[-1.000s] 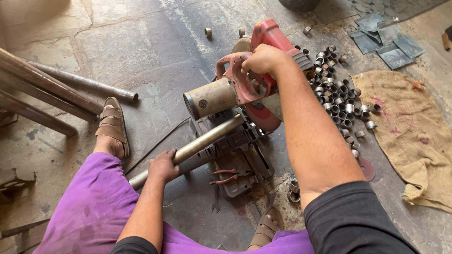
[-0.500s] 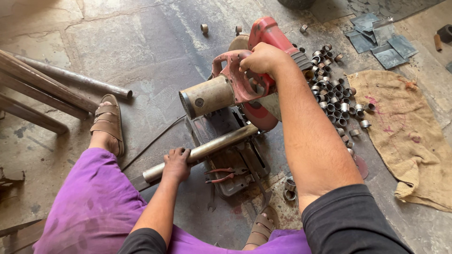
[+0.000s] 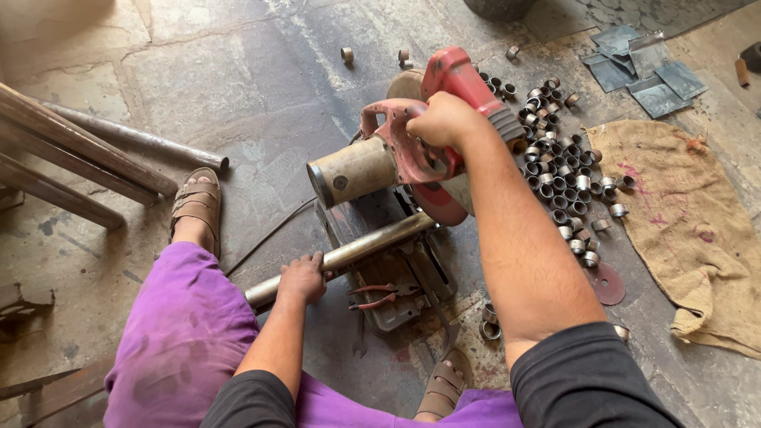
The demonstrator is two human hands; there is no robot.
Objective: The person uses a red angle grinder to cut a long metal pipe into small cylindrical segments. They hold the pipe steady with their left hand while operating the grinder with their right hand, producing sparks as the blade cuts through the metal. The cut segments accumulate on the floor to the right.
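Steel pipe [image 3: 349, 255] lying across the red chop saw [image 3: 412, 158] base on the floor, gripped tight by left hand [image 3: 301, 277]. Right hand [image 3: 445, 120] wrapped round the saw handle. Heap of cut rings [image 3: 559, 170] just beside, burlap sack [image 3: 686, 222] further right.

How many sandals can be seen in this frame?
2. One sandal is on the foot at left, near the loose pipe on the floor. The other sandal is at the bottom edge, below the saw base, partly hidden by purple cloth.
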